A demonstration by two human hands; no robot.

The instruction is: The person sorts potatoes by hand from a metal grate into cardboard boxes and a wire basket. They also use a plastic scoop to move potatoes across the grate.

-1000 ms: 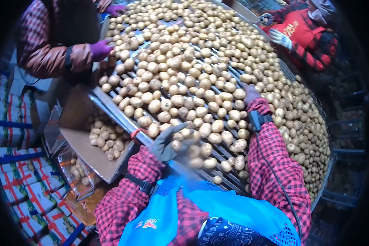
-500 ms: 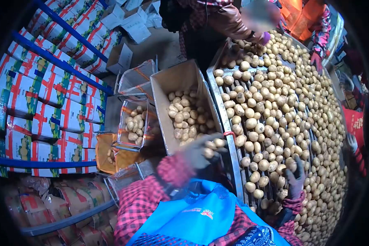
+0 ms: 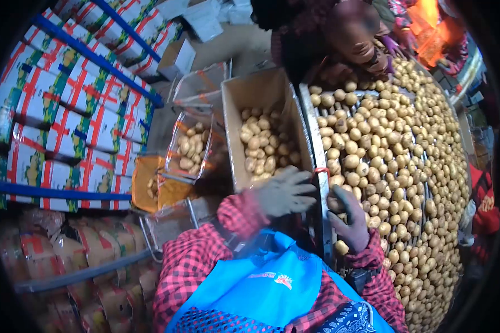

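My left hand (image 3: 286, 193), in a grey glove, is above the near end of a large cardboard box (image 3: 232, 119). Its fingers are spread with nothing in them. Pale potatoes (image 3: 264, 141) lie heaped inside that box. My right hand (image 3: 351, 217), also gloved, is at the left edge of the sorting table (image 3: 310, 130). Its fingers and thumb close around a darker potato (image 3: 334, 204), partly covered by the glove. Many loose potatoes (image 3: 394, 166) cover the slatted table top beside this hand.
Left of the box stand a wire-framed bin of potatoes (image 3: 191, 147) and an orange-lined bin (image 3: 144, 186). Stacked printed cartons (image 3: 66, 133) sit behind blue rails (image 3: 100, 58). A co-worker (image 3: 350, 39) leans over the table's far end; other people are along its right side.
My left hand has let go of the potatoes it held and its fingers have spread. My right hand has moved left to the table edge. The view has shifted slightly.
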